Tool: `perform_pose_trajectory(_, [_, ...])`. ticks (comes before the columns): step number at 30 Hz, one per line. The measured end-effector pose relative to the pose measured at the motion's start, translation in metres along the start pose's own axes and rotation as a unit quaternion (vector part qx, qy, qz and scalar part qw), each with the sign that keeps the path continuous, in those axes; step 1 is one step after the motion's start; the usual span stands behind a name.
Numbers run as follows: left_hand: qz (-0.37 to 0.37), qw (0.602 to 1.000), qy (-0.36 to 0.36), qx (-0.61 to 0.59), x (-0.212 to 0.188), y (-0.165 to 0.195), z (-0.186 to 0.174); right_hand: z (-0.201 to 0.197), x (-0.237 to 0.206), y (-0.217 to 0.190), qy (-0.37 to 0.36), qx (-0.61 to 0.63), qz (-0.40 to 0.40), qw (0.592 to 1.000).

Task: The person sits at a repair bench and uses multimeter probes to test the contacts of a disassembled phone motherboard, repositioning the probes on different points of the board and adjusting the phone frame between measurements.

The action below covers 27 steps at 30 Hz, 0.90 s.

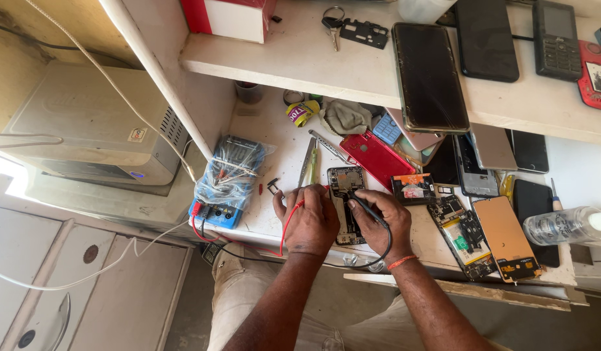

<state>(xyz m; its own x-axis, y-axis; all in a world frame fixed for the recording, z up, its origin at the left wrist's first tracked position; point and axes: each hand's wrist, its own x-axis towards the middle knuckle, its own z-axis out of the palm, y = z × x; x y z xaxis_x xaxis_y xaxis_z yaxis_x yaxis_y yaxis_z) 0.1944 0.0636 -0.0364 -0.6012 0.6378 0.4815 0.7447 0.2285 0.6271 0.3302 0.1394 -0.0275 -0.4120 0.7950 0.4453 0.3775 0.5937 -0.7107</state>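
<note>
The left hand (308, 221) pinches a red probe, the right hand (380, 220) a black one, over the opened phone (346, 195): light, fragile, best held by its edges.

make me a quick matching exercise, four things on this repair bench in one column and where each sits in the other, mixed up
Things:
1. opened phone
2. multimeter
3. keys
4. clear bottle

Places:
A. on the upper shelf
B. lying at the right edge of the bench
C. between the left hand and right hand
D. wrapped in plastic, left of the hands

Pairs: 1-C, 2-D, 3-A, 4-B
</note>
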Motion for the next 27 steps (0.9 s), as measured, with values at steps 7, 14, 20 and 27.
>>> perform_pose_trajectory(7, [0.0, 1.0, 0.004, -0.008, -0.0007, -0.0003, 0.0019, -0.0001, 0.0015, 0.0019, 0.024, 0.015, -0.079, 0.996])
perform_pose_trajectory(14, [-0.011, 1.0, -0.004, -0.008, 0.0007, 0.0007, 0.0027, 0.0, 0.0033, -0.0025, 0.02, 0.034, -0.078, 0.996])
perform_pose_trajectory(20, [-0.012, 1.0, -0.003, -0.016, 0.0006, 0.0011, 0.0021, 0.0002, 0.0024, 0.0003, 0.018, 0.04, -0.075, 0.996])
perform_pose_trajectory(27, [-0.012, 1.0, -0.009, -0.012, 0.0012, 0.0025, 0.0006, 0.001, 0.002, 0.003, 0.012, 0.047, -0.063, 0.997])
